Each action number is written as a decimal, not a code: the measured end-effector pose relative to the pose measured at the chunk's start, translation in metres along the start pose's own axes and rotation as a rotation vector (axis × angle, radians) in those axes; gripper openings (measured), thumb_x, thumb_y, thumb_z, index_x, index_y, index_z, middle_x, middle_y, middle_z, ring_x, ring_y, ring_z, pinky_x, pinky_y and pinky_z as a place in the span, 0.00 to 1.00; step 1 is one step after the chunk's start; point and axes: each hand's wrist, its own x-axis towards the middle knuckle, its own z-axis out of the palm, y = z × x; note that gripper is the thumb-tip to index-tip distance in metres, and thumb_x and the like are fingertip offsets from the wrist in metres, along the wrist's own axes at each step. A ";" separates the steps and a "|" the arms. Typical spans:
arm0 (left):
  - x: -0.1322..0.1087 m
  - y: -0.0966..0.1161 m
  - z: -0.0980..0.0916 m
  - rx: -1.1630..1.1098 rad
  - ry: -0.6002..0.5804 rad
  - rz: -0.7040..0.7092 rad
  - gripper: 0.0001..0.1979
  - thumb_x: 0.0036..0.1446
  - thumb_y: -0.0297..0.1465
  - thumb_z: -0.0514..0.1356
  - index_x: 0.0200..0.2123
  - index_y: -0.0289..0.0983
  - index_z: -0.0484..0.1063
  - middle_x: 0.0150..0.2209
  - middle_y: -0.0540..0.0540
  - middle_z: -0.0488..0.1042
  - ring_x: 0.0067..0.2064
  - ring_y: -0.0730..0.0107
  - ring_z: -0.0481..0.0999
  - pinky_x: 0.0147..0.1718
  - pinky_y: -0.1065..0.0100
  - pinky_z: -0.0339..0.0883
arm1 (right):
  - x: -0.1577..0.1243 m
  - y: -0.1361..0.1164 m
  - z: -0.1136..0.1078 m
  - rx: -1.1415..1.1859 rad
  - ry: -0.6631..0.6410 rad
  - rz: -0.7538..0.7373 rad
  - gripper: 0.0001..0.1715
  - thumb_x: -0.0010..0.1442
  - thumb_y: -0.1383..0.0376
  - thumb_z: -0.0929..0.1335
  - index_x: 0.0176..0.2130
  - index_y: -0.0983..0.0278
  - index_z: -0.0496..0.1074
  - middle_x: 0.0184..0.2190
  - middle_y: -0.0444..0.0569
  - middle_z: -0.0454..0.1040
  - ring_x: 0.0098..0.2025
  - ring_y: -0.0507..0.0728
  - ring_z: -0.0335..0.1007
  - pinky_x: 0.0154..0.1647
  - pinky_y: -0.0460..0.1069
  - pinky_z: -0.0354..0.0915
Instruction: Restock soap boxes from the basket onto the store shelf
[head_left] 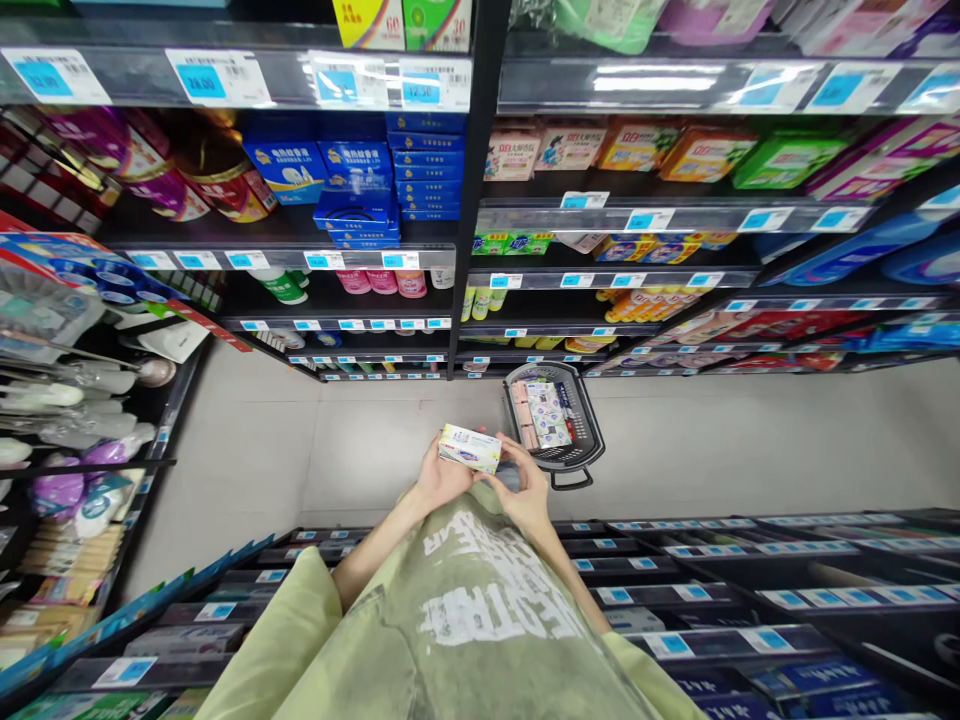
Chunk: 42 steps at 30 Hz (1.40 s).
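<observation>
A small white box (470, 447) with blue and green print is held in front of my chest by both hands. My left hand (439, 475) grips its left end from below, fingers curled round it. My right hand (525, 485) holds the right end, fingers bent against the box. Just beyond the hands, on the floor, stands a dark shopping basket (585, 450) with several packets lying in it. I wear a pale green shirt with white lettering.
Store shelves with blue price tags rise ahead: blue boxes (352, 170) at upper left, colourful soap boxes (637, 150) at upper right. More shelving runs along the left side and below me. A light grey floor aisle (300, 440) lies between.
</observation>
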 end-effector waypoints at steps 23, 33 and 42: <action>-0.004 -0.002 -0.011 -0.119 -0.022 -0.009 0.35 0.65 0.51 0.51 0.61 0.28 0.68 0.58 0.31 0.75 0.61 0.43 0.70 0.53 0.52 0.61 | 0.003 -0.002 0.000 -0.054 -0.030 -0.076 0.29 0.56 0.66 0.75 0.56 0.56 0.73 0.60 0.56 0.73 0.62 0.66 0.69 0.60 0.62 0.70; -0.004 -0.001 -0.011 -0.134 0.017 -0.017 0.35 0.66 0.52 0.49 0.62 0.29 0.68 0.58 0.32 0.74 0.62 0.43 0.69 0.53 0.51 0.61 | 0.003 -0.003 0.003 0.019 -0.007 -0.001 0.32 0.55 0.64 0.76 0.58 0.57 0.72 0.62 0.57 0.70 0.62 0.67 0.69 0.55 0.61 0.72; -0.004 0.000 -0.009 -0.089 0.011 -0.070 0.40 0.65 0.57 0.42 0.59 0.29 0.71 0.53 0.30 0.77 0.57 0.44 0.72 0.52 0.52 0.60 | 0.011 -0.010 -0.003 -0.069 -0.003 0.037 0.35 0.54 0.60 0.77 0.59 0.57 0.71 0.60 0.57 0.70 0.52 0.64 0.73 0.45 0.56 0.74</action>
